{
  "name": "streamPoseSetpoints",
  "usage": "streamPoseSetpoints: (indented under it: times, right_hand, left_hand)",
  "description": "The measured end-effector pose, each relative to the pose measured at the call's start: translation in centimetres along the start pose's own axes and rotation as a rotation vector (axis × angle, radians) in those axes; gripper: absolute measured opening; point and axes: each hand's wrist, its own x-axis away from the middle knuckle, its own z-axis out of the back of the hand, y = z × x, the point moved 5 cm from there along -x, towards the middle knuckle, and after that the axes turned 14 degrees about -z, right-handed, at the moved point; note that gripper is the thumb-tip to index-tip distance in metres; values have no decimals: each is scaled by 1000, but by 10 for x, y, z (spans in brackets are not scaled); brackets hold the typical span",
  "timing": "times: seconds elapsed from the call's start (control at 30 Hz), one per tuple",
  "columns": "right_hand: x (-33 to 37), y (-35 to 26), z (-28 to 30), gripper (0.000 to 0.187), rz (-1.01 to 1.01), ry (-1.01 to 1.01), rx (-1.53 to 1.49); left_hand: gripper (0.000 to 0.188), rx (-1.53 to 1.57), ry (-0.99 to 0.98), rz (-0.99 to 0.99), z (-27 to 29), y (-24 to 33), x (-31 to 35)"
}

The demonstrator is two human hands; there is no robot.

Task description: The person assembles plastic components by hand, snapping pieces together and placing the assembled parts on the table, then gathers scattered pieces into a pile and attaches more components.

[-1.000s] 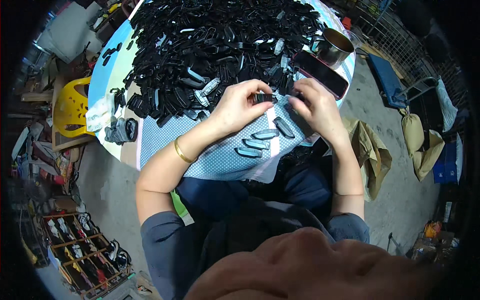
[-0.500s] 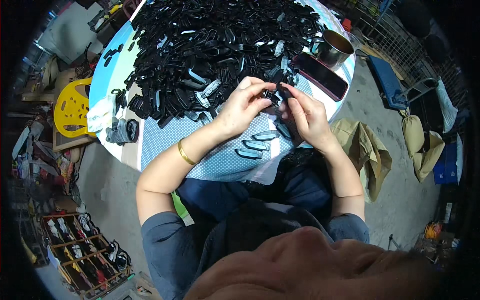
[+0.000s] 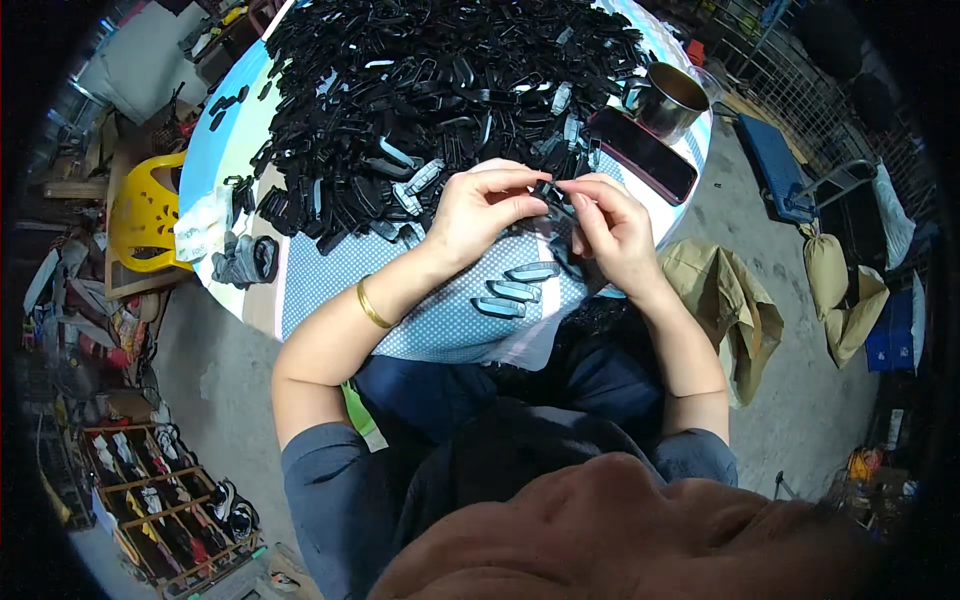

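Note:
Over the near part of the table, my left hand (image 3: pixel 478 212) and my right hand (image 3: pixel 617 232) meet with fingertips pinched on a small black plastic part (image 3: pixel 546 190). Its exact kind is too small to make out. Beyond my hands spreads a large heap of similar black parts (image 3: pixel 400 90), a few of them pale grey. Several dark oblong pieces with light blue-grey faces (image 3: pixel 512 290) lie in a short row on the dotted cloth, below my wrists. Another dark piece (image 3: pixel 566 258) rests beside my right hand, partly covered by it.
A phone (image 3: pixel 643 153) and a metal mug (image 3: pixel 668 100) stand at the heap's right. Dark grey rolled fabric (image 3: pixel 245 262) sits at the table's left edge, near a yellow stool (image 3: pixel 150 215). A tan sack (image 3: pixel 725 310) lies on the floor at right.
My fingertips have drawn closer together around the black part, and my right fingers have shifted and turned it slightly. The heap and the row of pieces look the same.

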Motion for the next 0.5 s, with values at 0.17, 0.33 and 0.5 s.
streamPoseSetpoints:
  times: [0.17,0.33,0.5]
  right_hand:
    - [0,5,-4,7,290,217,264]
    - [2,0,-5,11,299,244,257]
    - [9,-7,-13,19,453,324,479]
  left_hand:
    - [30,275,88,151,-8,-3,6]
    - [32,298,132,124,-11,2,8]
    - [30,238,154,113,-9,-1,9]
